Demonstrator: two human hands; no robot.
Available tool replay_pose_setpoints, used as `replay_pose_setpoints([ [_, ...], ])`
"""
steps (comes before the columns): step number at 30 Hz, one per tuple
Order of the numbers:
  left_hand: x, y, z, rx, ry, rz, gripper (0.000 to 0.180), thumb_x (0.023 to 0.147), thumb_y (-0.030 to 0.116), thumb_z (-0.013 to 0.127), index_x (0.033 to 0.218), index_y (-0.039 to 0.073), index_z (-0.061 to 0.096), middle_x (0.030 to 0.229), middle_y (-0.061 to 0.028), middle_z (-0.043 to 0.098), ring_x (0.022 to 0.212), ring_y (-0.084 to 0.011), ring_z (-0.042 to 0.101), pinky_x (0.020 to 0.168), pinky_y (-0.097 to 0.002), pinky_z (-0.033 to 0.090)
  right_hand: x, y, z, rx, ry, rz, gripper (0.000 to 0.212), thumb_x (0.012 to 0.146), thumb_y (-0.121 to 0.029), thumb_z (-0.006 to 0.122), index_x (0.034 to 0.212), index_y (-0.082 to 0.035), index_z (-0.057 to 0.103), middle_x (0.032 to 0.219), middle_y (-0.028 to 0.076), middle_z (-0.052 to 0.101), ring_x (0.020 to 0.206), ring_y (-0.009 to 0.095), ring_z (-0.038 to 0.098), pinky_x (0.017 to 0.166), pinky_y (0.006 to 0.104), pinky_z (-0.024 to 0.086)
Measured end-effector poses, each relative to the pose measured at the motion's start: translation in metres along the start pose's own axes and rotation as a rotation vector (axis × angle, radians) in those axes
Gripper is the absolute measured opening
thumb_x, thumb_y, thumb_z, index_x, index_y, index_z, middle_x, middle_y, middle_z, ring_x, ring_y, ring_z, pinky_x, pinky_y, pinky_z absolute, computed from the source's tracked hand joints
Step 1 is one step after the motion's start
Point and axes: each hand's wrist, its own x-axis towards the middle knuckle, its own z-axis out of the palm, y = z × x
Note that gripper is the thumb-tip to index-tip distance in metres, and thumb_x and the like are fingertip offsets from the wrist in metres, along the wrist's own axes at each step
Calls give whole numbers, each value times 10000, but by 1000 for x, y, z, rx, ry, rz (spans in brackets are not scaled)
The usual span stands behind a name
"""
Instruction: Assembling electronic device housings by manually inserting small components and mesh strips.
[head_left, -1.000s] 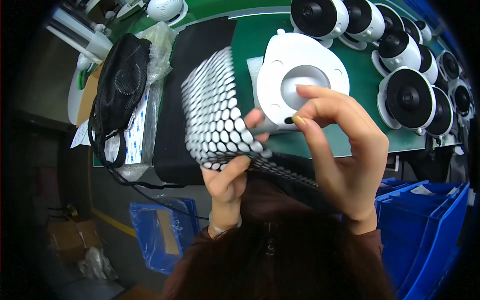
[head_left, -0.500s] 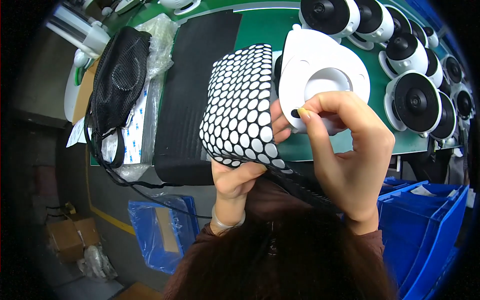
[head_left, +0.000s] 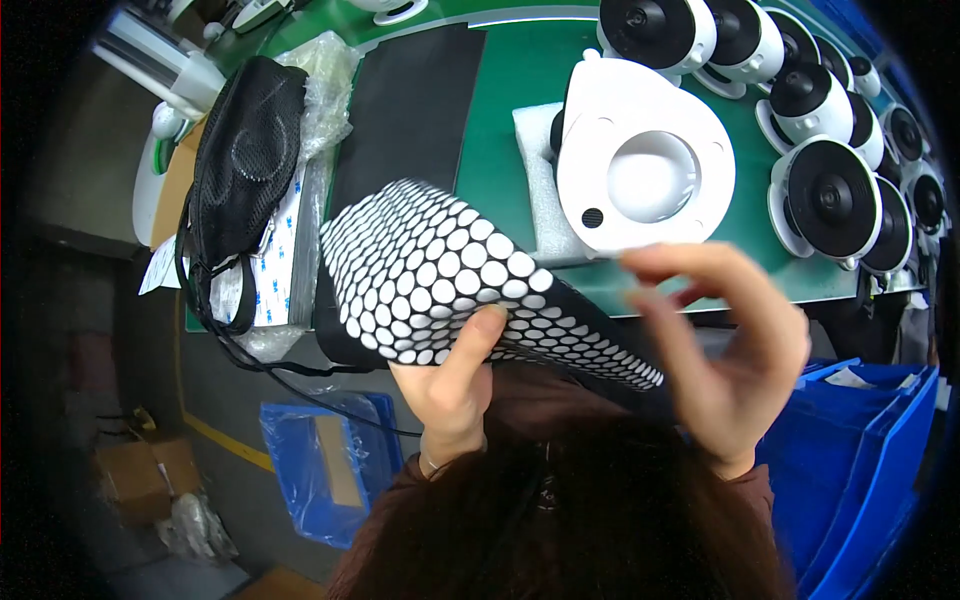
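Note:
My left hand [head_left: 452,385] grips a floppy sheet [head_left: 440,265] of white round dots on a black ground, its thumb on top and the other fingers hidden beneath. The sheet bends and trails to the lower right. My right hand [head_left: 725,340] is raised just below a white housing [head_left: 655,100], slightly blurred, with thumb and forefinger apart and nothing visible between them. A round hollow shows in the housing, and a small dark dotted disc [head_left: 593,218] sits near its lower left edge. White foam [head_left: 540,140] lies under the housing's left side.
Several white camera-like units with black round fronts [head_left: 830,200] stand at the right on the green table [head_left: 500,90]. At the left are a black mat [head_left: 410,110], a black mesh pouch [head_left: 245,150] and bubble wrap [head_left: 330,90]. Blue crates [head_left: 840,440] stand lower right.
My right hand has drawn down from the small dark disc, and its fingers have parted. My left hand has moved the dotted sheet down and left, baring the foam.

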Motion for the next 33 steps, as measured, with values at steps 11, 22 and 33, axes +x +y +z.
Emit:
replay_pose_setpoints([
  [11, -9, -5, 17, 194, 7, 237, 395, 668, -48, 500, 1052, -74, 416, 942, -145, 517, 830, -207, 521, 768, -291, 406, -14, 10, 9, 129, 29, -27, 174, 577, 96, 622, 730, 28, 577, 721, 90, 593, 665, 154, 570, 608, 209, 426],
  [22, -13, -7, 17, 253, -28, 220, 483, 625, -79, 561, 1078, -77, 392, 1016, -133, 490, 911, -181, 486, 811, -267, 361, -13, 14, 6, 137, 38, 9, 156, 591, 84, 627, 728, 31, 574, 721, 88, 596, 661, 142, 570, 609, 208, 431],
  [33, -11, -5, 29, 199, -24, 257, 426, 617, -95, 576, 1020, -87, 436, 936, -122, 525, 838, -159, 522, 760, -252, 406, -13, 16, 6, 159, 45, 16, 152, 590, 73, 637, 722, 30, 573, 699, 78, 595, 640, 129, 567, 591, 201, 431],
])
